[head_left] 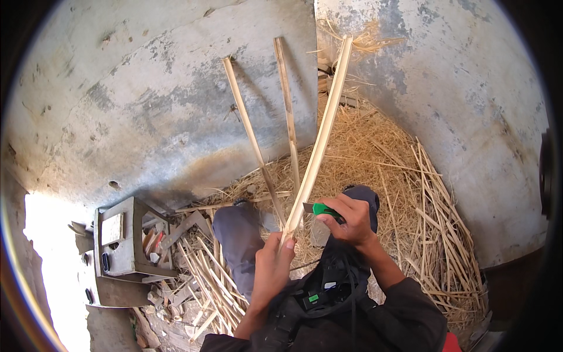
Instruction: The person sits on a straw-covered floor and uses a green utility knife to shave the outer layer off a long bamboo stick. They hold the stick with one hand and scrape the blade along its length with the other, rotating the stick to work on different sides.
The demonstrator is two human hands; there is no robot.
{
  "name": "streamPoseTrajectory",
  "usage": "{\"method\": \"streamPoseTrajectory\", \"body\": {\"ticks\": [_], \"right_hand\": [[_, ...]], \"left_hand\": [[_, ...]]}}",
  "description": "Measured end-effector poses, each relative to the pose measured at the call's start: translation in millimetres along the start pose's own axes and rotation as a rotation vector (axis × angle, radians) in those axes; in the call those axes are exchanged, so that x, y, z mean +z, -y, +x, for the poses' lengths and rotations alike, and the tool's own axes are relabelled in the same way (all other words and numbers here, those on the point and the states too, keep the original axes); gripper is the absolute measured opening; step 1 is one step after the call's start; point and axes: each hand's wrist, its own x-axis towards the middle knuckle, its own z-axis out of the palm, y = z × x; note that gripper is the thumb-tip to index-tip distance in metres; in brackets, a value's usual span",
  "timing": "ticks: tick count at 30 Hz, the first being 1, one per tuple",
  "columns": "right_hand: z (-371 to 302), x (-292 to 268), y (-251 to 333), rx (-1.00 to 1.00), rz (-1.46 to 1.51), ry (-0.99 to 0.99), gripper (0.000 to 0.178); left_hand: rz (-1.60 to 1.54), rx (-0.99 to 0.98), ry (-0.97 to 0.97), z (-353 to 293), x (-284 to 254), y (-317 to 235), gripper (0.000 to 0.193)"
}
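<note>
My left hand (272, 265) is closed round the lower end of a long pale split bamboo strip (322, 138), which slants up and away to the right. Thin shavings curl at the strip's far end. In my right hand (353, 218) is a green utility knife (322, 209), its blade out and pointing left. The blade lies at or very near the strip's right edge, a little above my left hand; whether it touches, I cannot tell. Two more bamboo strips, one on the left (243, 111) and one in the middle (285, 88), lean against the wall ahead.
Fine straw-like shavings (363, 141) cover the floor ahead. Piles of thin split sticks lie at right (443, 246) and at left (211, 281). A worn wooden stool-like box (123, 258) stands at the left. Stained plaster walls (152, 105) enclose the corner.
</note>
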Motion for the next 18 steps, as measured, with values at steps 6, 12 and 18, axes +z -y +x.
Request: {"method": "streamPoseTrajectory", "body": {"ticks": [6, 12, 18], "right_hand": [[9.1, -11.0, -9.3, 0.121, -0.042, -0.099, 0.030], [20.4, -9.6, -31.9, 0.089, -0.077, -0.216, 0.030], [42.6, -29.0, -76.8, 0.222, -0.174, -0.384, 0.027]], "left_hand": [[0.049, -0.062, 0.066, -6.0, -0.6, 0.0, 0.026], [0.052, -0.085, 0.092, -10.5, -2.2, 4.0, 0.026], [0.042, -0.061, 0.144, -18.5, -8.2, 13.7, 0.027]]}}
